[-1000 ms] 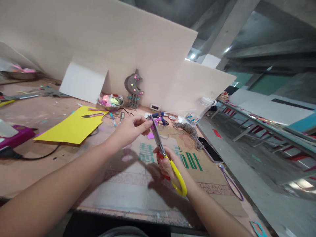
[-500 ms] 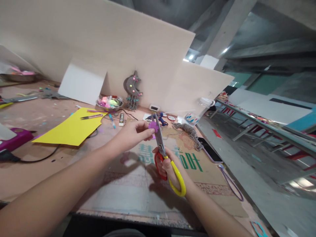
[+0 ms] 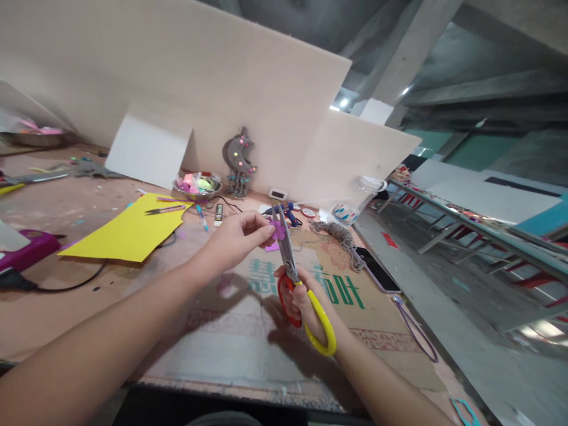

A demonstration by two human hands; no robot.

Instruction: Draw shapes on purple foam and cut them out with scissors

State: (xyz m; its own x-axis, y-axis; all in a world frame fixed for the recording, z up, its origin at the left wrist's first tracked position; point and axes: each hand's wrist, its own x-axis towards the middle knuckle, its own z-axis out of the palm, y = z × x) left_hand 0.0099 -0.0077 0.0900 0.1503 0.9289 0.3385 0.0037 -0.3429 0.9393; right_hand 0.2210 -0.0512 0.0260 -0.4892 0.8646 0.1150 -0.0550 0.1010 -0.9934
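Observation:
Between the thumb and forefinger of my left hand is a small purple paper piece with a scalloped, flower-like edge. My right hand grips a pair of scissors with one red and one yellow handle loop. The blades point up and stand slightly apart, right at the purple piece. A printed cardboard sheet with green characters lies beneath both hands. Behind the held piece, another purple scrap shows on the table.
To the left lie a yellow sheet and a craft knife. Farther back are a metal bowl, a moon ornament and a blue glue gun. Grey cord and a phone sit along the right edge.
The purple piece has been turned in my left fingers and now shows more of its scalloped outline. The scissors have shifted only slightly.

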